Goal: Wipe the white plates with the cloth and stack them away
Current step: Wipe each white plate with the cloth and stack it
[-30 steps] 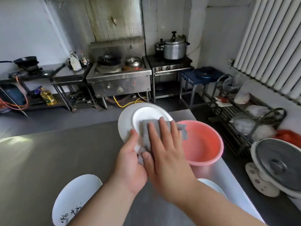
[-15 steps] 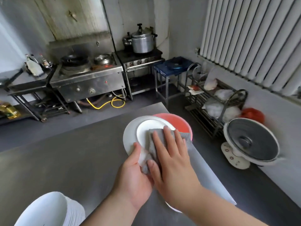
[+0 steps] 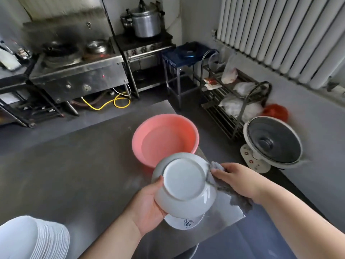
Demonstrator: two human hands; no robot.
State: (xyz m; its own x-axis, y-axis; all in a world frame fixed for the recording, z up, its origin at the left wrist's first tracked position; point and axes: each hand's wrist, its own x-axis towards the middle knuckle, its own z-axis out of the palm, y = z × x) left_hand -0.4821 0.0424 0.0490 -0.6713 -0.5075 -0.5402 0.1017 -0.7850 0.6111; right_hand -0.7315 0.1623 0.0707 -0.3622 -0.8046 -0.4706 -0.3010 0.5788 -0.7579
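Since the earlier frame the plate [image 3: 183, 181] was turned over, and now its underside looks at me. My right hand [image 3: 237, 181] has left the plate's face and sits just beside its right rim.

My left hand [image 3: 147, 204] grips the plate at its left edge, with the thumb on the outer wall, and holds it above the surface [image 3: 84, 165]. My right hand is closed around the grey cloth [image 3: 239, 201]; one corner stands up at the rim and the rest hangs down under the wrist.

I judge that the step in hand is the wiping of the back side. The next move calls for the cloth to be pressed flat on the base ring and led around it, while the left hand keeps the plate steady. After that the plate should go to the tall stack of plates [image 3: 37, 238] at the lower left, well apart from here.

Directly under the held plate lies a second plate [image 3: 184, 223] with a blue mark, near the surface's corner; I must not knock it. The pink basin [image 3: 147, 131] stands just behind. On the floor to the right is a round fan [image 3: 272, 144], which is not in my way.
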